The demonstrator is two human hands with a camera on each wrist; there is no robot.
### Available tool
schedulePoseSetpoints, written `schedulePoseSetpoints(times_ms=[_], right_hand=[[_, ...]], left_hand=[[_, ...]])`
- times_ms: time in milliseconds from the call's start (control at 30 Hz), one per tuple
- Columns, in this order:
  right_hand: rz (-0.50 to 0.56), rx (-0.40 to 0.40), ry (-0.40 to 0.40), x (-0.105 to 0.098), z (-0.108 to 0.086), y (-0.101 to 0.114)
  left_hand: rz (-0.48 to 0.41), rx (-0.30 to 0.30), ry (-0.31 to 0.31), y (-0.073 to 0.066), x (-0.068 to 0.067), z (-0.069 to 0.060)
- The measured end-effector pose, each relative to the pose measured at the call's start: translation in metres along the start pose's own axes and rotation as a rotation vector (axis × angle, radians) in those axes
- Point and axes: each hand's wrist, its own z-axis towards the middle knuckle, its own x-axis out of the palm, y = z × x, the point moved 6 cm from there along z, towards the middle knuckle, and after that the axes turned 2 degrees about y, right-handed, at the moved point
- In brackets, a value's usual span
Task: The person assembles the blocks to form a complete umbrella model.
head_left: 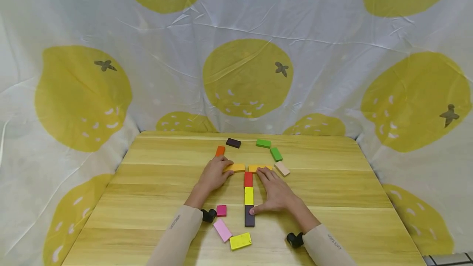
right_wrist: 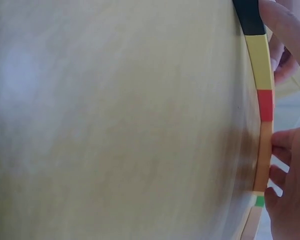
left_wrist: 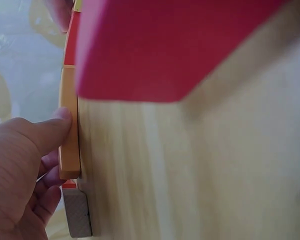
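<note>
My left hand [head_left: 213,173] pinches the left orange block [head_left: 237,168] between thumb and index finger; the left wrist view shows the thumb on the near side of the orange block [left_wrist: 69,125]. My right hand [head_left: 277,194] is spread, fingertips on the right orange block [head_left: 260,168] and thumb touching a dark block [head_left: 249,218]. Between the hands, a red block [head_left: 248,179], a yellow block [head_left: 249,196] and the dark block form a straight column. Both orange blocks lie crosswise at its far end, a small gap between them.
Around the column lie an orange-red block [head_left: 220,151], another dark block [head_left: 233,143], two green blocks [head_left: 263,143], and a beige block [head_left: 282,168]. Nearer are a magenta block [head_left: 221,211], a pink block [head_left: 222,230] and another yellow block [head_left: 240,241]. A lemon-patterned cloth [head_left: 325,73] hangs behind the wooden table [head_left: 332,175].
</note>
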Motion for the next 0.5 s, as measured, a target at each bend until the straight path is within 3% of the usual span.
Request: schedulePoseSetpoints(times_ms=[500], right_hand=[[-0.028, 0.006, 0.008, 0.001, 0.0025, -0.0017]], left_hand=[[0.002, 0.013, 0.036, -0.0034, 0.0053, 0.0069]])
